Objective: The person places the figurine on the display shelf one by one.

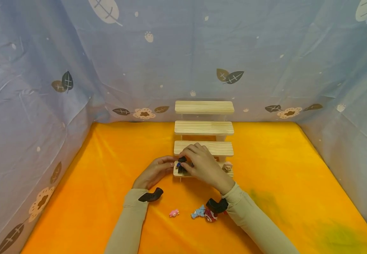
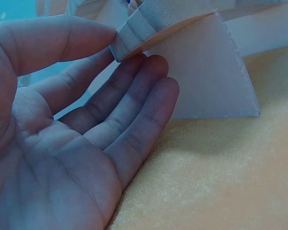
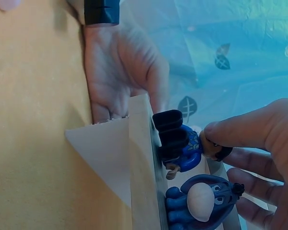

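Note:
A small toy figurine in blue clothes and black boots (image 3: 187, 143) stands at the left end of the lowest shelf (image 3: 143, 163) of a wooden step stand. My right hand (image 1: 203, 164) pinches its head between thumb and fingers. Beside it is a dark blue donkey figurine (image 3: 201, 203) with a pale muzzle, mostly covered by my right hand in the head view. At that shelf's left end, my left hand (image 1: 157, 171) pinches the board, thumb at the top edge and fingers underneath. A beige figurine (image 1: 227, 167) occupies the shelf's right end.
Three higher shelves rise behind, up to the top board (image 1: 204, 107). On the orange cloth (image 1: 120, 155) nearer me lie a pink toy (image 1: 174, 213), a light blue toy (image 1: 198, 212) and a dark red toy (image 1: 210, 215). Patterned curtains (image 1: 177, 53) enclose the back and sides.

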### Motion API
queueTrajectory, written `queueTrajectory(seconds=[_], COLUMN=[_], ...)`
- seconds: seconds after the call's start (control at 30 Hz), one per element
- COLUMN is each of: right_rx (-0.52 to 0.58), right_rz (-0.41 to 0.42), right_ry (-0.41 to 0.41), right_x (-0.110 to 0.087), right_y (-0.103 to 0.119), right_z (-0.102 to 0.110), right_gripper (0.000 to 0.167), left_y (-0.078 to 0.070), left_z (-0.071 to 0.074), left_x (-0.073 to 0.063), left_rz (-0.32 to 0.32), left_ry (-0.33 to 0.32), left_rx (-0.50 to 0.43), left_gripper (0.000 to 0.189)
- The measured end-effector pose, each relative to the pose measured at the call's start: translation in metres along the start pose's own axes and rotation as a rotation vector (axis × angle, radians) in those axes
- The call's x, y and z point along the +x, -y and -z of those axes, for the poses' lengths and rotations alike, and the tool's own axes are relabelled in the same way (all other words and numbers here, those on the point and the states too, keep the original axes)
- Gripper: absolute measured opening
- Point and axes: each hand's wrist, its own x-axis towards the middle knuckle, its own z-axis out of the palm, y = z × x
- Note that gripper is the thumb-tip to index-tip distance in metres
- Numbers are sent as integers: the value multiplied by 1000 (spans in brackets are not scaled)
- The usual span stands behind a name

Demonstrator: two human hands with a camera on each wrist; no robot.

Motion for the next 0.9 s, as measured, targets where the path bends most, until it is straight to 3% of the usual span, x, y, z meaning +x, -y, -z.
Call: queueTrajectory(seconds=[0.6,0.9], right_rx=[-43,-34], right_rz=[13,13], right_ry=[20,35], right_x=[2,2], right_y=[1,2], right_z=[3,5], right_gripper=[26,29], left_y=[-3,-1], left_z=[-5,-1], left_x=[-1,0], left_rz=[-18,-23], left_ry=[31,37], left_rx=[-51,-31], left_gripper=[30,28])
